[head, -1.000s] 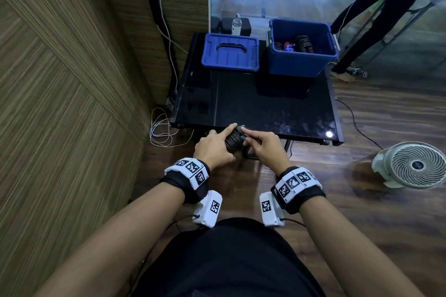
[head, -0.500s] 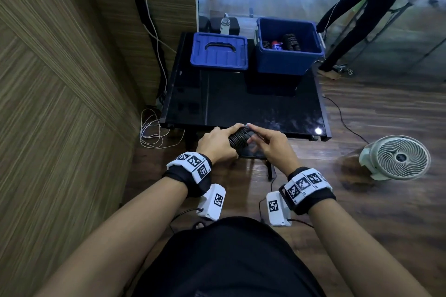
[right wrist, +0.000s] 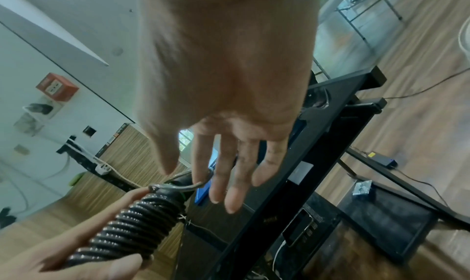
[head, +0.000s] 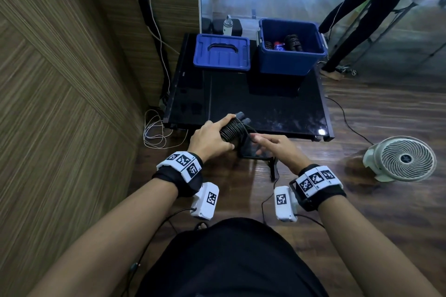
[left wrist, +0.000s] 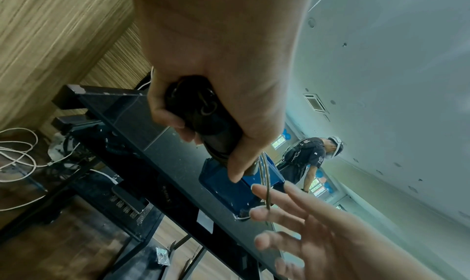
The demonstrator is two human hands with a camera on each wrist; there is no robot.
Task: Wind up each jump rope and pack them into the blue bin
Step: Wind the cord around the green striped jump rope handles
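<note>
A black jump rope [head: 233,130], its cord wound in tight coils round the handles, is gripped in my left hand [head: 210,140] just above the near edge of the black table [head: 253,108]. The right wrist view shows the coils [right wrist: 134,224] closely. My right hand [head: 270,144] is beside the bundle with its fingers straight and spread. The cord's loose end [right wrist: 183,187] curves out of the bundle against the index finger [right wrist: 201,159]. The blue bin [head: 289,60] stands open at the table's far right, holding other wound ropes [head: 292,42].
The bin's blue lid [head: 220,54] lies to its left on the table. A white fan [head: 403,159] sits on the wooden floor at right, and white cables [head: 154,130] lie at the table's left. A wooden wall is on the left. A person [head: 357,14] stands behind the bin.
My right hand has drawn back a little from the bundle and its fingers have spread, with the cord's end trailing out. The left hand keeps its grip.
</note>
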